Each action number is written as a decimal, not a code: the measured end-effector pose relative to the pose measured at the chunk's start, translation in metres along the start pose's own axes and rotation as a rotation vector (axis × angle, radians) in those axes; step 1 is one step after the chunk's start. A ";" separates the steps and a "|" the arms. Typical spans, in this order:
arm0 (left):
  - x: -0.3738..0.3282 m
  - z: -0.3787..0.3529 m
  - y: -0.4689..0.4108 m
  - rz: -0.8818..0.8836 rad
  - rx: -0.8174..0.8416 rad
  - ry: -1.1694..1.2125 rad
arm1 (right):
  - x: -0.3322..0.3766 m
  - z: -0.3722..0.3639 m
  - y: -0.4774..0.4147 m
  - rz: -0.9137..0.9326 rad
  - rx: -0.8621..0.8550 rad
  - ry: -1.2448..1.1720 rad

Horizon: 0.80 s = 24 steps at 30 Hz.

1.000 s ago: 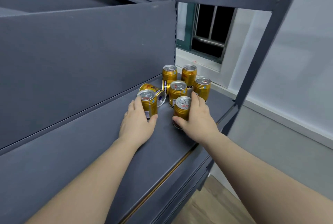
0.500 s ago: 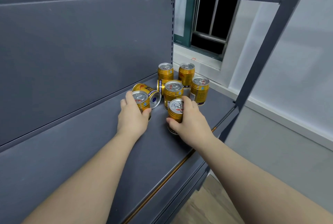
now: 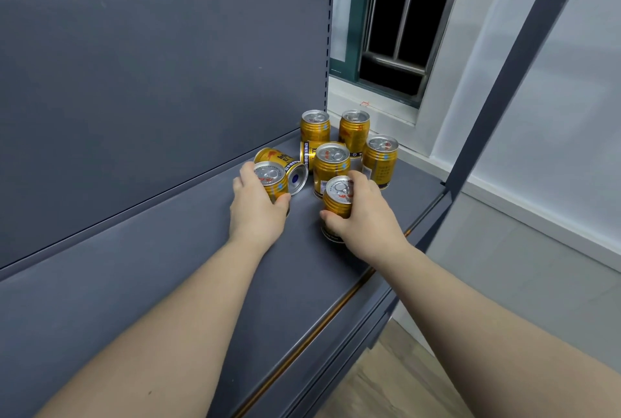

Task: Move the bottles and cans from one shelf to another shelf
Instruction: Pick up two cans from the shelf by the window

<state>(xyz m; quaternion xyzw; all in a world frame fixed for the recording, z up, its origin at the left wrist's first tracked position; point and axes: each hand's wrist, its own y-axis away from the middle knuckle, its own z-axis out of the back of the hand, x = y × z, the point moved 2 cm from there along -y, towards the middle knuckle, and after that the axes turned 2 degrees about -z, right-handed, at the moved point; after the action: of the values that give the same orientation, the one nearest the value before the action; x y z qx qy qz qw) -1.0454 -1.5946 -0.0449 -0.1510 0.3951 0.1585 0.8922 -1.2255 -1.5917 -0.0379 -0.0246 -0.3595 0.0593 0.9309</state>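
A cluster of gold drink cans stands near the far end of the grey shelf, close to the back panel. The left hand has its grip clamped on the left can, with fingers over the rim and thumb round the near side. The right hand has its grip clamped on the right can, the thumb across the front and the fingers curled over the far side. Both cans are upright; whether they are off the shelf cannot be told.

Just behind the left can a tipped can lies on its side, its base facing right. A second tipped can lies partly hidden behind the middle can. Three more stand upright: the back-left can, the back-right can and the far-right can. Past the shelf's corner post is a dark window.
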 end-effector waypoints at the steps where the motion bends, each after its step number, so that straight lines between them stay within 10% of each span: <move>1: -0.001 0.002 0.002 -0.004 0.002 0.002 | 0.002 0.001 0.001 -0.001 0.000 0.004; 24: 0.036 0.118 0.111 -0.077 -0.015 -0.068 | 0.085 -0.015 0.107 0.103 0.023 0.030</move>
<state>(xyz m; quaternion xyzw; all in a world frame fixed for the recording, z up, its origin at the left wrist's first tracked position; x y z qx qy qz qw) -0.9898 -1.4417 -0.0118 -0.1671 0.3572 0.1321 0.9094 -1.1630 -1.4752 -0.0023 -0.0333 -0.3431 0.1107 0.9322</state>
